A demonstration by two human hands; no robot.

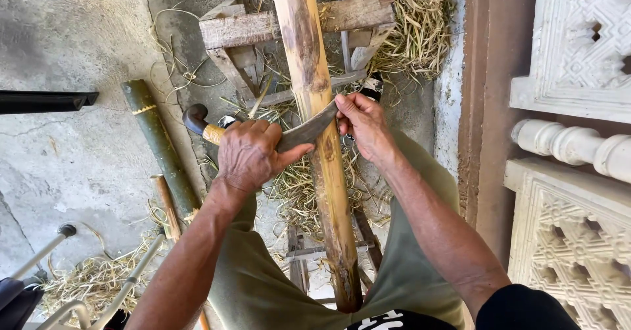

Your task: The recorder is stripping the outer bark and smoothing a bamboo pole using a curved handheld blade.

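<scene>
My legs in olive trousers (263,290) straddle the near end of a long bamboo pole (322,139), which runs away from me up the middle and rests on a rough wooden stand (250,31) at the far end.

My left hand (253,154) has its grip wrapped tight around the handle end of a curved knife (303,131), fingers folded over it, thumb pointing along the blade. The dark hooked butt of the handle (195,118) sticks out past my knuckles to the left. My right hand (361,123) pinches the far tip of the blade, fingers curled down over its back, just right of the pole. The blade lies across the pole, touching its pale scraped surface between my two hands.

To the left, a green bamboo piece (161,149) and a short wooden stick (165,206) lie on the concrete floor (72,152), near my left knee. Dry shavings (296,185) pile under the pole and beyond the stand. On the right, a wall edge (473,106) and carved white stone panels (578,47) stand close to my right arm, leaving little room that side; the left floor is more open.
</scene>
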